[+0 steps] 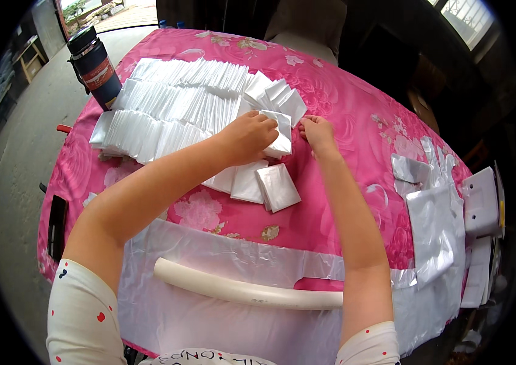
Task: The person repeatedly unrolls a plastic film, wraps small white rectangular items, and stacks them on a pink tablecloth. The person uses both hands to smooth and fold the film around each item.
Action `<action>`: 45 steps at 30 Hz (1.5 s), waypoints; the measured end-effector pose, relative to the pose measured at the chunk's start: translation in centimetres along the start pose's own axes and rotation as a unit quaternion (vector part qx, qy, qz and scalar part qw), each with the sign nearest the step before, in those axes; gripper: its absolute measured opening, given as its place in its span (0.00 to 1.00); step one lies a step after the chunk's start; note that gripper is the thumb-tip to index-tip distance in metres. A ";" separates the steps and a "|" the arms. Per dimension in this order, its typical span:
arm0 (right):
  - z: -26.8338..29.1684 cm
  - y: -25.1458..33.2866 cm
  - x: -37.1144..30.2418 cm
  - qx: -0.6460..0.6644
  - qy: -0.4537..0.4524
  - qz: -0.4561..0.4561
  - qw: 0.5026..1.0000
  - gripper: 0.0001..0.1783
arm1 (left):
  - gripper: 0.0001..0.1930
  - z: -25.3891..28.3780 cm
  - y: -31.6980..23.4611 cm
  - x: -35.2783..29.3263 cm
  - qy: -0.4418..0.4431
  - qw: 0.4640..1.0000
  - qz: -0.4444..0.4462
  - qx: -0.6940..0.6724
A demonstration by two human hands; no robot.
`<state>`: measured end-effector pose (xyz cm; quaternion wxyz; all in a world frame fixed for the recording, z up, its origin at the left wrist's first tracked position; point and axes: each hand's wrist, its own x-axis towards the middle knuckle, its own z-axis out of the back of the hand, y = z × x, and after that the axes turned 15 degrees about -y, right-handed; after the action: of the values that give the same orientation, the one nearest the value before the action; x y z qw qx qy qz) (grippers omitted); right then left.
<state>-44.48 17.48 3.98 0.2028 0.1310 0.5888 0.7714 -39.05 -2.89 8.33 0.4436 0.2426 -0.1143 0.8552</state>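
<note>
Packet of shiny whitish plastic film folded into a small square [281, 143] is right at my left hand [250, 139], roughly mid-table, just off the end of the big pile. My left fingers are bent down onto its left side, touching it, but my thumb's hidden, so I can't tell if I've actually got a grip. My right hand [317, 134] is just beside the packet on the other side, fingers curled in and tips drawn close together; can't tell whether there's a bit of film pinched in there.

Beyond it, a few loose folded white film squares [276, 96] are fanned out, overlapping each other. Nearer me there's another shiny folded square of film [279, 187], lying tilted by a couple more. Off to the left, long packed rows of folded white plastic film [173, 100] lean on each other, three deep.

All of that's on a bright pink flowery tablecloth [343, 91]. Closer to my body, a long cream-white round tube [239, 291] lies across a wide sheet of see-through plastic [209, 331], running behind my right forearm. Far left stands a dark blue bottle with a black lid [96, 73], and on the right there's a heap of silvery-clear plastic bags [434, 228].
</note>
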 end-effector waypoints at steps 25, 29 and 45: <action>1.2 -0.3 -6.8 -0.167 0.055 0.402 0.899 0.30 | 0.33 2.5 2.0 -2.7 -0.079 0.990 0.120 0.008; -0.1 1.0 -8.7 0.003 0.062 0.201 0.978 0.36 | 0.34 3.0 2.2 -3.1 -0.102 0.986 0.131 -0.016; -3.0 2.1 -10.0 -0.025 0.080 0.113 0.990 0.49 | 0.27 3.3 3.1 -3.2 -0.060 0.978 0.181 -0.089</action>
<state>-37.29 9.82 5.54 0.0700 0.1289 0.5648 0.8121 -38.92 -8.32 9.56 0.2931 0.2285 -0.2582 0.8918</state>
